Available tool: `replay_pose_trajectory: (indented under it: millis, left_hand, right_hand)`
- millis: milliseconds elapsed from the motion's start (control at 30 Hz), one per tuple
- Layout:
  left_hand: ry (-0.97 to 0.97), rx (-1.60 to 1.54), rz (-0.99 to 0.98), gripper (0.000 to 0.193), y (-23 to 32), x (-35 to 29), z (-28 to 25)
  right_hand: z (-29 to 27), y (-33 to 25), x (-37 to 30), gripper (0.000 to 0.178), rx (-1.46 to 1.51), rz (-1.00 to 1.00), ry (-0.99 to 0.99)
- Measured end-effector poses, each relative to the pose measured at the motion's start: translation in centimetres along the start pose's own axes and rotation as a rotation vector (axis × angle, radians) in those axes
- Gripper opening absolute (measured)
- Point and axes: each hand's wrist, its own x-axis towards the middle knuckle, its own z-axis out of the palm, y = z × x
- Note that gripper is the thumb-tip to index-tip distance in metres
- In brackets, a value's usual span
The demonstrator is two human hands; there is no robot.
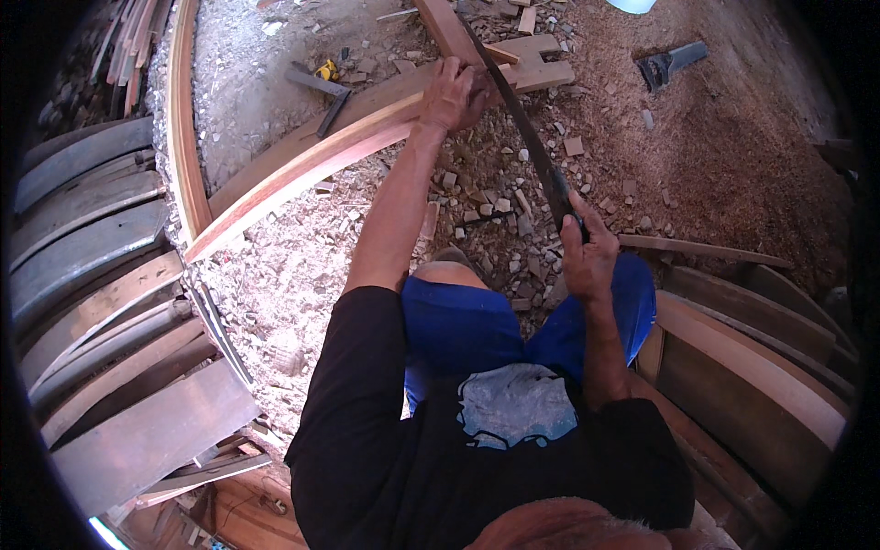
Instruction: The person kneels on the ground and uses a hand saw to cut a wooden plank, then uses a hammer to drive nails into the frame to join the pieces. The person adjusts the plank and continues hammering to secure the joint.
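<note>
Sawing, I reckon: right hand (589, 249) grips the long dark metal handsaw (534, 147), left hand (449, 95) braces the reddish-brown wooden beam (447, 29) (can't tell its grip). Next stroke needs steadiness.

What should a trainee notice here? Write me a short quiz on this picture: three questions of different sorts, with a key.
1. Multiple choice: which hand holds the handsaw?
A) left
B) right
C) both

2. True or false: the left hand is touching timber.

3. Fill in the blank: the small object near the L-shaped square is coloured ____.

Key:
1. B, the right hand
2. True
3. Yellow
</note>
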Motion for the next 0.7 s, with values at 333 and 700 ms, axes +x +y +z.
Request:
replay_pose_trajectory:
  millis: [333, 700]
  left_hand:
    - [0.008, -0.069, 0.039, 0.033, 0.7, 0.4, -0.7]
    - [0.053, 0.088, -0.050, 0.057, 1.9, 0.6, -1.0]
  right_hand:
    - [-3.2, 6.1, 5.3, 0.041, -0.309, -0.069, 0.600]
    - [-8.1, 11.0, 22.0, 0.054, -0.984, 0.245, -0.121]
